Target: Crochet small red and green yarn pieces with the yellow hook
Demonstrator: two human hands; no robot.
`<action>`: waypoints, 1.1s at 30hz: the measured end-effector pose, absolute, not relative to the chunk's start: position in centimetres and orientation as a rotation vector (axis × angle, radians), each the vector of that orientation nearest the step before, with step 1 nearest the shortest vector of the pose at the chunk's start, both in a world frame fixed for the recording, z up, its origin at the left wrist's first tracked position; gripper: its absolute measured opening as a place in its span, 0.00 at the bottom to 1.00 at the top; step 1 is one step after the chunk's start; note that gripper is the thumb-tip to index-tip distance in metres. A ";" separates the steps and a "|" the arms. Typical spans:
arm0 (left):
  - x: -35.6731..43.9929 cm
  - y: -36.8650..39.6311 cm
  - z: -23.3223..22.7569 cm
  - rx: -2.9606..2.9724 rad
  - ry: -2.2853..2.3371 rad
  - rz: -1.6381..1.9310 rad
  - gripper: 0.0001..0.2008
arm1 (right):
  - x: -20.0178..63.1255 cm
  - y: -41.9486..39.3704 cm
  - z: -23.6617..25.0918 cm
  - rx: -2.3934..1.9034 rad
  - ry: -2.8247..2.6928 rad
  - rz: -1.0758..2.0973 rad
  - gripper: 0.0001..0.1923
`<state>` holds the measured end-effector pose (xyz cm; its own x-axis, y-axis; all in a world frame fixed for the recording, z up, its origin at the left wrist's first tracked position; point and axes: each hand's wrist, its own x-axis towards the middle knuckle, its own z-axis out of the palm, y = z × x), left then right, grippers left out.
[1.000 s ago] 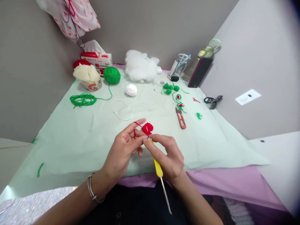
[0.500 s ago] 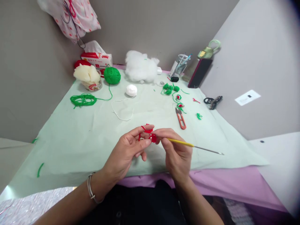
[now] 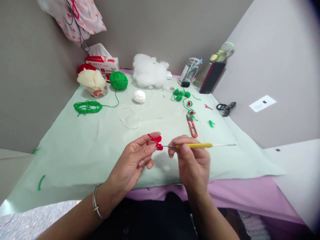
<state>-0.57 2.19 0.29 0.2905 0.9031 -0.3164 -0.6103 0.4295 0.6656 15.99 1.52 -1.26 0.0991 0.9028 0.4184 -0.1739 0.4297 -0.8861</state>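
My left hand [image 3: 135,160] pinches a small red crochet piece [image 3: 158,143] with a strand of red yarn looped over its index finger. My right hand [image 3: 192,161] grips a crochet hook with a yellow handle [image 3: 193,145], held level and pointing left, its metal tip in the red piece. Both hands hover above the near part of a pale green cloth [image 3: 75,146] that covers the table. A bangle sits on my left wrist.
Orange thread snips [image 3: 192,126] lie just beyond my right hand. Farther back are small green crochet bits [image 3: 181,95], a white yarn ball [image 3: 139,96], a green yarn ball [image 3: 118,80], loose green yarn [image 3: 87,106], white stuffing [image 3: 148,70], a tissue box [image 3: 101,61] and a pen cup [image 3: 191,70].
My right hand swung the hook from pointing down toward me to lying level, handle to the right. The red piece turned in my left fingers and the hook drew slightly away from it.
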 end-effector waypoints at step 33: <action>-0.4 1.6 0.6 0.596 0.761 1.107 0.03 | 14.9 0.4 -1.0 -0.822 -1.368 0.609 0.13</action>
